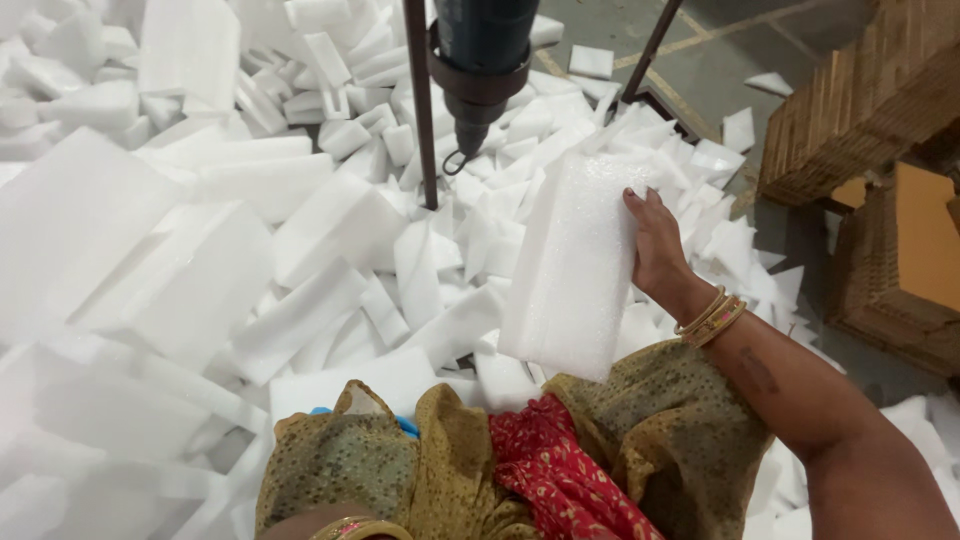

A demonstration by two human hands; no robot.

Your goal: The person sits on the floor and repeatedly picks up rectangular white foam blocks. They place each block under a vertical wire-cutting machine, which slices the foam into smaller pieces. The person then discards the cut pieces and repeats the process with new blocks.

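**Foam slab held upright under the hanging tool**

While the right hand (655, 240) grips a white foam slab (575, 265) by its right edge, fingers wrapped over the far face, the slab stands nearly on end above the lap, probably so its top edge comes close to the tool (478, 70) hanging at twelve o'clock. That dark tool points downward with a small hook at its tip, hung between two thin rods (420, 100), so work can be brought up to it rather than the reverse. Only the left wrist, with bangles (350, 527), shows at six o'clock; whether that hand is open or closed cannot be told. Loose foam offcuts (200, 230) lie heaped from nine to one o'clock. Stacked cardboard (860, 100) sits at two o'clock on the floor.
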